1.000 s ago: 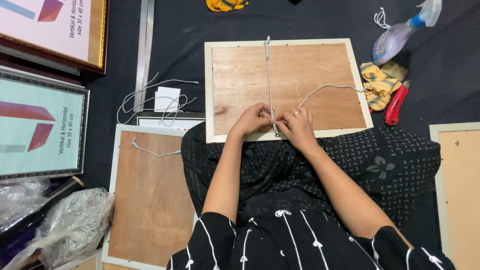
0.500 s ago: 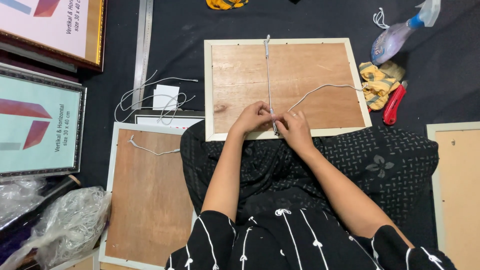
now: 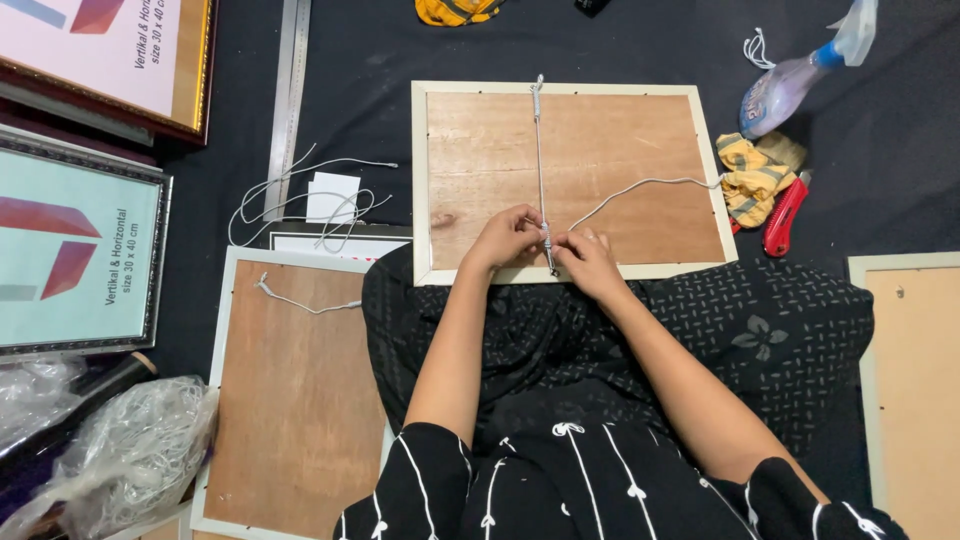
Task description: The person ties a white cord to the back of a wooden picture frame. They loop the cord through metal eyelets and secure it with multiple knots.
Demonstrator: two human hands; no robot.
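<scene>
A white picture frame point(image 3: 422, 180) lies face down in front of me, its brown wooden back up. A white cord point(image 3: 539, 160) runs taut down its middle from the top edge to the bottom edge. My left hand point(image 3: 508, 238) and my right hand point(image 3: 587, 256) meet at the cord's lower end, both pinching it where it is wound into a knot. A loose tail of the cord point(image 3: 640, 187) curves off to the right across the board.
A second face-down frame point(image 3: 290, 400) lies at my left, a third point(image 3: 915, 380) at the right edge. Loose cord point(image 3: 290, 195), a metal ruler point(image 3: 289, 90), a spray bottle point(image 3: 790, 85), a yellow cloth point(image 3: 750, 178) and a red cutter point(image 3: 782, 215) lie around. Framed pictures point(image 3: 75, 245) and plastic wrap point(image 3: 130, 455) sit left.
Both hands stay at the cord's lower end, with small finger movements at the knot. The loose tail has shifted slightly.
</scene>
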